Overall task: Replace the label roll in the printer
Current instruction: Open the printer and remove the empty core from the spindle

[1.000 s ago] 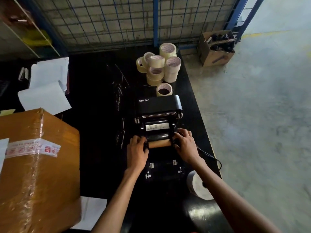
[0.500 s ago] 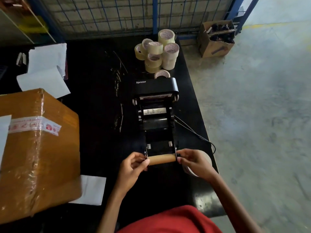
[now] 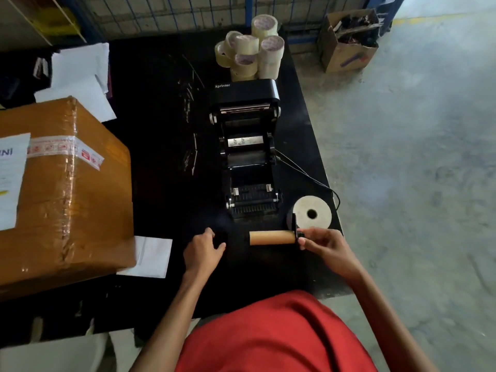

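Big taped-up box (image 3: 61, 189) fills the left side, with a white sheet (image 3: 10, 178) stuck on its left edge. Loose papers (image 3: 80, 76) sit upper left, another paper (image 3: 150, 253) just under the box's lower right corner. Tape rolls (image 3: 252, 52) pile up top center. Open carton (image 3: 346, 41) on the floor, upper right.

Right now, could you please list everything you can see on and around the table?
Printer: one, black, lid open, table centre.
Empty core: one, brown cardboard, held in front of the printer.
Label roll: one, white, right of the printer's front.
Tape rolls: a stack, pale, behind the printer.
Large box: one, brown, taped, table left.
Paper sheets: several, white, far left.
Small box: one, brown, on the floor.
Table: one, black.
Hands: left hand apart from the core; right hand grips the core's end.
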Tool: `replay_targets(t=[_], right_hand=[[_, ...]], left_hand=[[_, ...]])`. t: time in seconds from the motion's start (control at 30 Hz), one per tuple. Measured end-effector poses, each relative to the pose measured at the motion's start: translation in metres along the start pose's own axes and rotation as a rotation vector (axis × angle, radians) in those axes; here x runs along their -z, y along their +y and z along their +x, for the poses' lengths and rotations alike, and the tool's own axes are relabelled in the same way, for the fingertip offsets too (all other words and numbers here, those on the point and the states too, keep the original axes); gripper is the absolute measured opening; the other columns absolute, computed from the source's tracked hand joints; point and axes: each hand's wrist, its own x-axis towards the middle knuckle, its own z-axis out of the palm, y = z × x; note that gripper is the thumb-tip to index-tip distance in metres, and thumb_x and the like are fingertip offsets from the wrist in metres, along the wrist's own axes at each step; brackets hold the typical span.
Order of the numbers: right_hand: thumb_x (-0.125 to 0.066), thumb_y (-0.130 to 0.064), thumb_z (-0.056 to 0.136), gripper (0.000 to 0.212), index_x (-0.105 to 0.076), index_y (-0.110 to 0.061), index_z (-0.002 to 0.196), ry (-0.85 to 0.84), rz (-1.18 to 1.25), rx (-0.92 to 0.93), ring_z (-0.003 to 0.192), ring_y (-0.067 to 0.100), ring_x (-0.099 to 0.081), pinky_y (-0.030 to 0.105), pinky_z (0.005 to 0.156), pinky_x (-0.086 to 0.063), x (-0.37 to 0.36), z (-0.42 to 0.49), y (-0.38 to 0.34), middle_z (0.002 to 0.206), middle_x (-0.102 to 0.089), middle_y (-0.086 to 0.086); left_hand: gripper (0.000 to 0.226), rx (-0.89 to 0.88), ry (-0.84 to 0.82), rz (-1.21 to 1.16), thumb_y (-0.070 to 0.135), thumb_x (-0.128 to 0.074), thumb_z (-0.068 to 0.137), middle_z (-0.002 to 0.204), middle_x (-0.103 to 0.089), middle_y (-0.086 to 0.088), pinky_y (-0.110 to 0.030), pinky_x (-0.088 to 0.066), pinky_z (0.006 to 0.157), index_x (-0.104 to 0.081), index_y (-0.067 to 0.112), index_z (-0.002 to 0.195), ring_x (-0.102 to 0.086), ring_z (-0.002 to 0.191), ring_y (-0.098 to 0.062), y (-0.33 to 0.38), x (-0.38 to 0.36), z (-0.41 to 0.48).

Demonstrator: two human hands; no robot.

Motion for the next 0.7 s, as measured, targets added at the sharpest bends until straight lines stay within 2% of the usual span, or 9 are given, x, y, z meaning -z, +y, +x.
replay_targets(t=[0.07,0.13,0.23,0.3,0.4,0.5,0.6,0.7], right_hand=[[-0.071,-0.002,0.090,0.017,-0.076,-0.011,0.103,0.015,-0.001,0.012,0.070,0.006,-0.063,0.011,0.076,-0.050,0.001,-0.007,0.000,0.073,-0.070,0.005],[-0.070,0.000,0.090,0.013,-0.075,-0.005,0.101,0.025,-0.003,0.029,0.071,0.007,-0.062,0.011,0.076,-0.050,0.002,-0.014,0.002,0.074,-0.069,0.007],[-0.070,0.000,0.090,0.016,-0.075,0.001,0.105,0.047,0.002,0.050,0.070,0.007,-0.062,0.011,0.074,-0.050,0.004,-0.021,0.003,0.073,-0.068,0.006],[-0.071,0.000,0.090,0.018,-0.075,0.001,0.108,0.065,-0.006,0.055,0.068,0.006,-0.062,0.012,0.072,-0.051,0.003,-0.023,0.004,0.072,-0.069,0.002],[-0.072,-0.002,0.089,0.018,-0.077,-0.006,0.106,0.087,-0.020,0.044,0.068,0.007,-0.063,0.014,0.072,-0.052,-0.002,-0.024,0.006,0.072,-0.071,-0.001],[-0.073,-0.003,0.089,0.019,-0.077,-0.010,0.106,0.066,-0.044,0.030,0.069,0.008,-0.064,0.016,0.072,-0.053,-0.012,-0.022,0.008,0.072,-0.073,-0.005],[-0.073,-0.003,0.090,0.019,-0.077,-0.007,0.108,0.028,-0.071,0.036,0.068,0.005,-0.065,0.014,0.071,-0.052,-0.025,-0.018,0.009,0.071,-0.074,-0.007],[-0.073,-0.003,0.090,0.019,-0.076,-0.005,0.109,0.020,-0.080,0.040,0.067,0.002,-0.065,0.011,0.068,-0.051,-0.033,-0.015,0.011,0.070,-0.074,-0.008]], left_hand=[[0.038,-0.020,0.003,0.169,0.042,-0.073,0.084,0.099,-0.072,-0.007,-0.033,-0.055,0.065,-0.063,0.012,0.105,-0.071,0.088,-0.024,0.001,-0.016,0.005],[0.040,-0.010,0.012,0.212,0.043,-0.072,0.084,0.103,-0.071,-0.008,-0.035,-0.056,0.067,-0.062,0.011,0.106,-0.070,0.090,-0.025,0.002,-0.028,0.008],[0.047,0.012,0.012,0.148,0.044,-0.074,0.083,0.110,-0.067,-0.010,-0.039,-0.059,0.073,-0.060,0.011,0.113,-0.069,0.096,-0.028,0.003,-0.030,0.007],[0.053,-0.018,-0.020,0.011,0.042,-0.077,0.080,0.116,-0.063,-0.009,-0.041,-0.058,0.081,-0.058,0.013,0.120,-0.065,0.103,-0.027,0.002,-0.021,0.006],[0.073,-0.233,-0.121,-0.261,0.038,-0.086,0.069,0.118,-0.060,-0.002,-0.036,-0.052,0.093,-0.055,0.022,0.133,-0.059,0.108,-0.019,0.005,0.010,-0.002],[0.086,-0.553,-0.115,-0.283,0.050,-0.084,0.061,0.116,-0.061,0.010,-0.025,-0.042,0.097,-0.053,0.031,0.138,-0.052,0.108,-0.008,0.029,0.041,-0.023],[0.070,-0.699,-0.065,-0.158,0.045,-0.083,0.068,0.115,-0.062,0.011,-0.024,-0.041,0.097,-0.060,0.028,0.132,-0.052,0.106,-0.007,0.058,0.049,-0.038],[0.043,-0.701,-0.041,-0.099,0.029,-0.083,0.075,0.102,-0.064,0.005,-0.029,-0.046,0.092,-0.071,0.020,0.115,-0.054,0.096,-0.011,0.068,0.045,-0.043]])
